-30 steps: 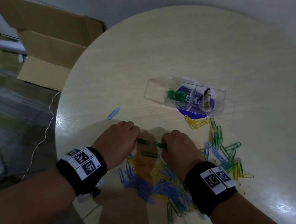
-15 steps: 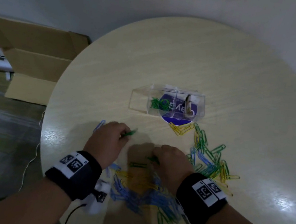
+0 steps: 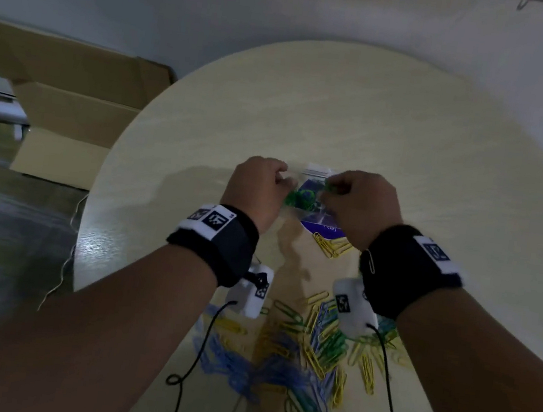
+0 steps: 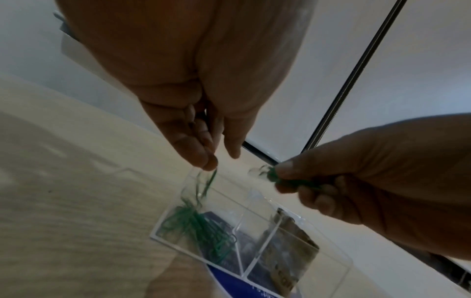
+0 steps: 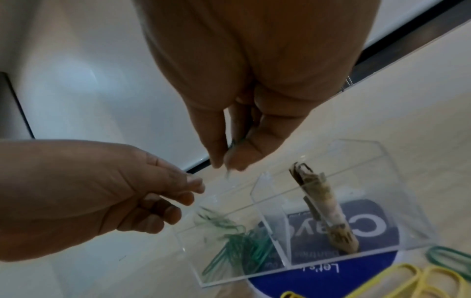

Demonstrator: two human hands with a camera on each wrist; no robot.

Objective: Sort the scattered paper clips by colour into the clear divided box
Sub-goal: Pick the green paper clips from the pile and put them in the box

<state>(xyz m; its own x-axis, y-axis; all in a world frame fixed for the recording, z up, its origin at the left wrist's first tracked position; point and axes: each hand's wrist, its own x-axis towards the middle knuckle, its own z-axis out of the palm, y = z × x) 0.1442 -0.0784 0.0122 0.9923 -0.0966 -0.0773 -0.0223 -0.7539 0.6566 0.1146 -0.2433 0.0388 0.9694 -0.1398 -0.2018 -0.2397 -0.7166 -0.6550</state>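
The clear divided box [image 3: 318, 170] lies mid-table, mostly hidden by both hands. Its left compartment holds a heap of green paper clips [image 3: 302, 197] [image 4: 201, 227] [image 5: 242, 244]. My left hand [image 3: 284, 178] [image 4: 219, 157] hovers over that compartment with thumb and fingers apart. A blurred green clip [image 4: 210, 181] hangs just under its fingertips. My right hand [image 3: 329, 187] [image 5: 226, 161] is beside it above the box wall [image 5: 382, 161] and pinches another green clip [image 4: 280, 179] between thumb and fingers.
A brownish rolled object [image 5: 323, 209] leans in the right compartment. A blue round label [image 3: 322, 228] lies under the box, with yellow clips [image 3: 330, 244] beside it. Mixed blue, yellow and green clips [image 3: 313, 349] cover the near table. A cardboard carton [image 3: 68, 110] stands off the left edge.
Both hands left the clip pile at the near edge and moved forward to above the box, each bringing a green clip. The left fingers have parted.
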